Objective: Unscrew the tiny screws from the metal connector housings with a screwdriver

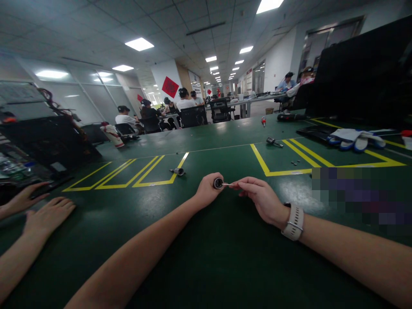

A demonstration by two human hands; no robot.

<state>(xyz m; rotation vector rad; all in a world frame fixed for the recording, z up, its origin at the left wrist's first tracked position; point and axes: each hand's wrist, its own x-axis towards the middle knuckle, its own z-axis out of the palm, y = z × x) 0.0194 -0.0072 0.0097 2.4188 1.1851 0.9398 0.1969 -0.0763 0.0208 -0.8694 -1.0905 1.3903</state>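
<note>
right now the left hand [208, 189] is curled shut around a small dark round part [218, 183], holding it just above the green table [206, 257] with its open end turned toward the other hand. the right hand [260, 196], with a pale watch [293, 222] on its wrist, pinches a thin metal pin [227, 184] between thumb and fingertips; the pin's tip sits at the mouth of the round part, touching it or just about in. judging by that, the pin looks only started into the part rather than seated, since most of its short length shows between the two hands, so the pushing or turning home seems left to do.

a similar small part [178, 171] lies on the table ahead, near the yellow lines [151, 171], and another tool-like piece [274, 142] rests further off to the right. a few tiny dark bits [294, 162] lie inside the right yellow box, untouched. a pair of gloves [354, 139] lies at the far right. another person's two hands [48, 212] rest flat on the table at the left edge.
</note>
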